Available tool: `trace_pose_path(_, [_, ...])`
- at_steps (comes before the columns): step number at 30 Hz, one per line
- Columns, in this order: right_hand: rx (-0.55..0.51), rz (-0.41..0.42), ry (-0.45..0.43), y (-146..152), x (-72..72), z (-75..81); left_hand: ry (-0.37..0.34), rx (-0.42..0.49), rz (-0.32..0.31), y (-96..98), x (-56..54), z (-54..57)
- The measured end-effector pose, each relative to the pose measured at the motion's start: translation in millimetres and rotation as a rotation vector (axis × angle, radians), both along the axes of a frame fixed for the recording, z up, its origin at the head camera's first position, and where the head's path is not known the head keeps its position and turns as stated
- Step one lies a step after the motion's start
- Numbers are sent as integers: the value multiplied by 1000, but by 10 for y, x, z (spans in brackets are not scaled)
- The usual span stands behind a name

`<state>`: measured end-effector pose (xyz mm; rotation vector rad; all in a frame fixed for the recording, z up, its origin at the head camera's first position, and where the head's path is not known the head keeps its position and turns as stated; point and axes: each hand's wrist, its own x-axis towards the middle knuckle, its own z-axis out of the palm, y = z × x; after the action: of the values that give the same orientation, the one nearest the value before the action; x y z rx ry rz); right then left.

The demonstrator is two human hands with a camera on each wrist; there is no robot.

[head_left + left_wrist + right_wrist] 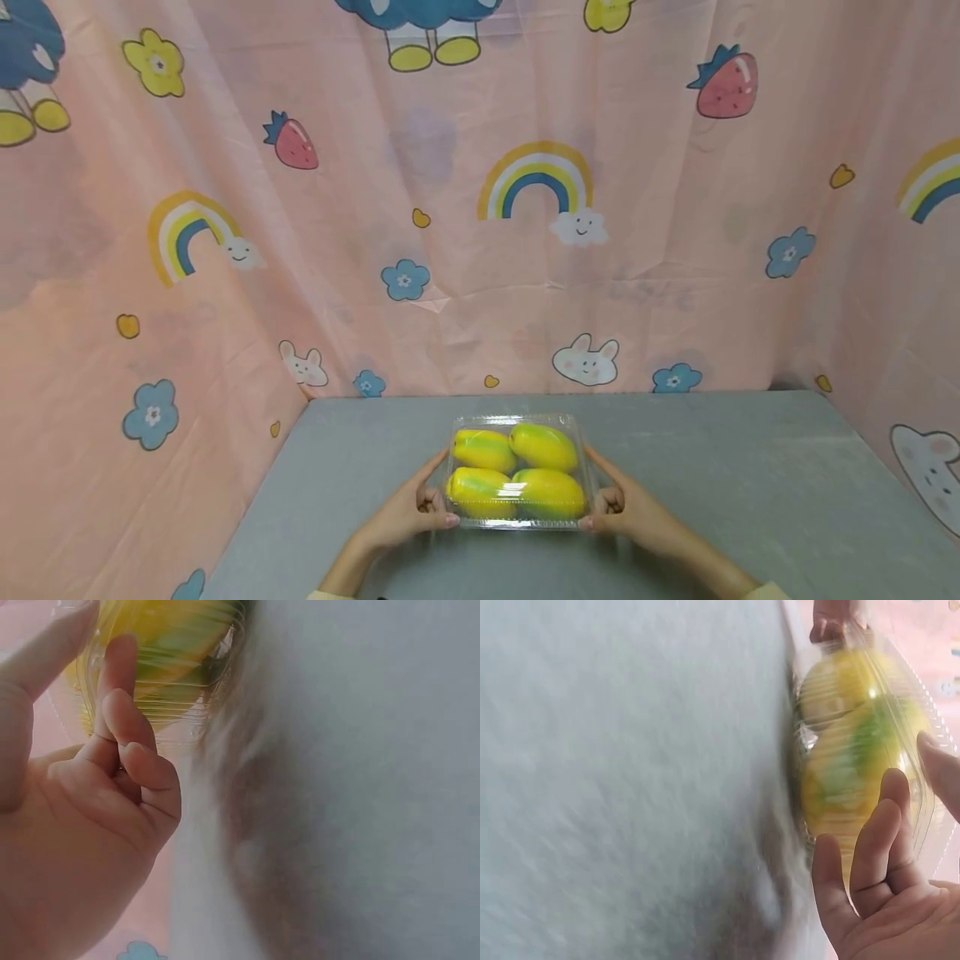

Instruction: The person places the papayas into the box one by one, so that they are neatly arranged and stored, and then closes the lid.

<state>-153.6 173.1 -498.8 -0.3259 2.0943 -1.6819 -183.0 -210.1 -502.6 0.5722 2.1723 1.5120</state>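
A clear plastic clamshell box (525, 524) with its lid down stands in the middle of the grey table, with several yellow-green fruits (543, 447) that look like mangoes inside. At its left side, my left hand (405, 510) grips the edge between thumb and fingers. My right hand (637, 512) holds the opposite side likewise. In the left wrist view, the left hand's (90, 802) fingers curl beside the ribbed box wall (176, 705). The right wrist view has the right hand's (889, 892) fingertips against the box. Whether its underside touches the table I cannot tell.
The grey table (712, 450) stretches out on both sides of the box. Behind it and at both sides hangs a pink cloth (480, 325) printed with rainbows, flowers, strawberries and rabbits. It meets the table's far edge.
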Motion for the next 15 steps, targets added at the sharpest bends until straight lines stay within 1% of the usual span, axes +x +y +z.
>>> trace_pose_path(10, [104,-86,131,-57,-184,-51,163,-71,50,87,-245,-24])
trace_pose_path(15, [161,-121,173,-78,-254,-91,188,-108,77,115,-323,-60])
